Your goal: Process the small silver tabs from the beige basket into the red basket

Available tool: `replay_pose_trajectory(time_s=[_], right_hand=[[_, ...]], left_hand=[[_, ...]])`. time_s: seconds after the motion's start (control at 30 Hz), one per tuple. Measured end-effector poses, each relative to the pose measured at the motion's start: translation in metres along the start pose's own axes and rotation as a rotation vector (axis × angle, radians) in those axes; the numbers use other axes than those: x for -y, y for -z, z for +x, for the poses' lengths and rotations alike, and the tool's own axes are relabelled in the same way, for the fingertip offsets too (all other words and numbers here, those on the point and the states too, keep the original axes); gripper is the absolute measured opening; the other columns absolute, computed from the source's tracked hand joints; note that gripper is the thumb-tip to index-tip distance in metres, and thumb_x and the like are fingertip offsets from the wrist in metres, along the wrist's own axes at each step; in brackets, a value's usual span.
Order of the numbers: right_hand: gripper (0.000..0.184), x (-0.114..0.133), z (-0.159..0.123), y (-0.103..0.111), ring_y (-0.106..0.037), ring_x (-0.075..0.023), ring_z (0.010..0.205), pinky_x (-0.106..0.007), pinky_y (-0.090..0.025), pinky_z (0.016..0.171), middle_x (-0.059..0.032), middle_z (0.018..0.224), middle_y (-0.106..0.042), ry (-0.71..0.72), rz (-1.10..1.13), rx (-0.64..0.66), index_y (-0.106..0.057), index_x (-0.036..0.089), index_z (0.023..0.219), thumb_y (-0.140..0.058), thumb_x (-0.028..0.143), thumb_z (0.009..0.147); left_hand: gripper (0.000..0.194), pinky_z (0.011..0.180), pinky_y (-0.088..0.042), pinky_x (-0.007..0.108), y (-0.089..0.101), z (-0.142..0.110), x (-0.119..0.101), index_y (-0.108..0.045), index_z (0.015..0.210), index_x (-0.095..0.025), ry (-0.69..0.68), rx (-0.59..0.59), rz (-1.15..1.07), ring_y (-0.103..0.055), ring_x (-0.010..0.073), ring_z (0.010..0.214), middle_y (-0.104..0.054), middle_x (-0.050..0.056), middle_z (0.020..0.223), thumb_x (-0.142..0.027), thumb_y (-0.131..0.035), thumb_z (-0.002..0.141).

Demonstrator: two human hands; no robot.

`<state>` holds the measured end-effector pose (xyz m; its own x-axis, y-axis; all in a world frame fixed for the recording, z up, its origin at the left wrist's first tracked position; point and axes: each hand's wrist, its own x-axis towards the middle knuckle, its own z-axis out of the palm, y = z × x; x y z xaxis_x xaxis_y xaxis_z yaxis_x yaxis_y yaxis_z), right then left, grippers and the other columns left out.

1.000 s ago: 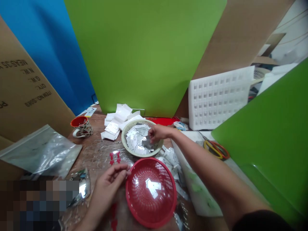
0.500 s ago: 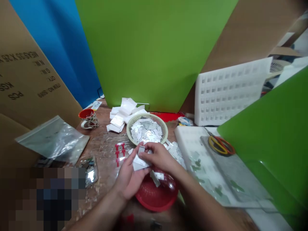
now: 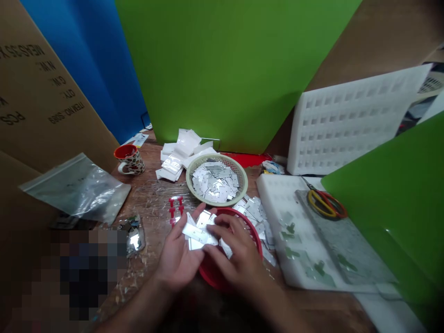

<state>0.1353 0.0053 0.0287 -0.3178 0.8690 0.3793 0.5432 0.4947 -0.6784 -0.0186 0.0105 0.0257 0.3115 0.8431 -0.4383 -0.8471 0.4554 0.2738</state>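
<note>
Left hand grasping shiny plates; right hand at plates, grip unclear; red basket partly hidden behind hands.

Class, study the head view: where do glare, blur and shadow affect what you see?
Head view: glare whitens the thin plates in the left hand; head view: the right hand looks slightly soft; head view: shine streaks the clear bag, and shadow darkens the blue panel.
</note>
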Motion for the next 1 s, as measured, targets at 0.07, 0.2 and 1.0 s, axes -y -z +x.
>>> replay_pose_trajectory(time_s=[0.07,0.2,1.0], right_hand=[[0.027,0.004,-0.001,-0.005,-0.055,-0.0272,0.104,-0.046,-0.049,0.087,-0.0131,0.115,-0.058,0.043,-0.094,0.030,-0.063,0.021,0.112,-0.061,0.025,0.086],[0.022,0.004,0.001,-0.011,-0.055,-0.0254,0.091,-0.043,-0.049,0.078,-0.0123,0.101,-0.062,0.091,-0.220,0.051,-0.065,0.018,0.109,-0.056,0.023,0.089],[0.024,-0.009,0.010,-0.006,-0.062,-0.0172,0.075,-0.029,-0.049,0.070,-0.0041,0.079,-0.068,-0.275,0.315,-0.087,-0.068,0.020,0.076,-0.053,0.029,0.092]], left_hand=[[0.053,0.100,-0.044,0.043,0.000,-0.001,0.000,-0.040,0.142,-0.021,0.006,0.012,-0.023,-0.056,0.0262,0.119,-0.057,0.012,0.135,-0.043,-0.039,0.094],[0.056,0.099,-0.044,0.043,-0.001,-0.003,0.000,-0.039,0.143,-0.019,-0.006,-0.002,-0.054,-0.056,0.0268,0.120,-0.055,0.014,0.137,-0.044,-0.040,0.093],[0.059,0.102,-0.042,0.048,-0.004,-0.005,-0.008,-0.039,0.143,-0.019,0.016,-0.077,-0.081,-0.059,0.0284,0.116,-0.062,0.014,0.128,-0.047,-0.042,0.091]])
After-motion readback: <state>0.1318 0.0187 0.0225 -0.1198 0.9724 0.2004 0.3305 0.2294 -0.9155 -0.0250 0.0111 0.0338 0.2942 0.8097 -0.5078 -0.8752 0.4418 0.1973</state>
